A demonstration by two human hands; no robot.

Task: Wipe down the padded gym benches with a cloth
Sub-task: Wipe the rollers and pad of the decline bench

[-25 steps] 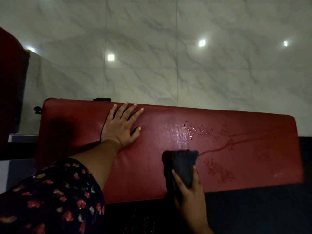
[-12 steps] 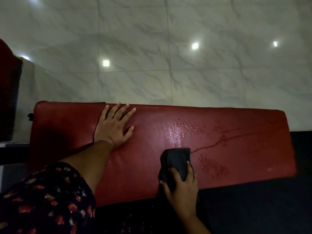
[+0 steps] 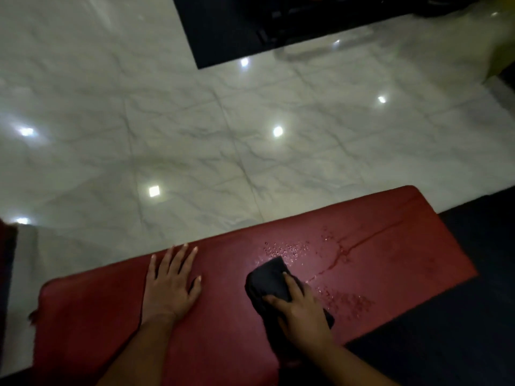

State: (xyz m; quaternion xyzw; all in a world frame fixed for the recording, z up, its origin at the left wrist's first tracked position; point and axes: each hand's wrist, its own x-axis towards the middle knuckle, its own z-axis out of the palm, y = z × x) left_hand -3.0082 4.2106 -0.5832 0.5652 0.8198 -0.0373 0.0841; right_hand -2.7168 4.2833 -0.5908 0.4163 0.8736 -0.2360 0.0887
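Right now the R hand [image 3: 302,307] presses a dark cloth [image 3: 271,280] onto the red bench [image 3: 237,344] w/ fingers curled over it (water drops [image 3: 289,249] just beyond); L hand [image 3: 171,282] lies flat, fingers spread.

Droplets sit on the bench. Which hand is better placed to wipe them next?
Right hand: it grips the dark cloth beside the droplets on the red bench; the left hand lies flat, empty.
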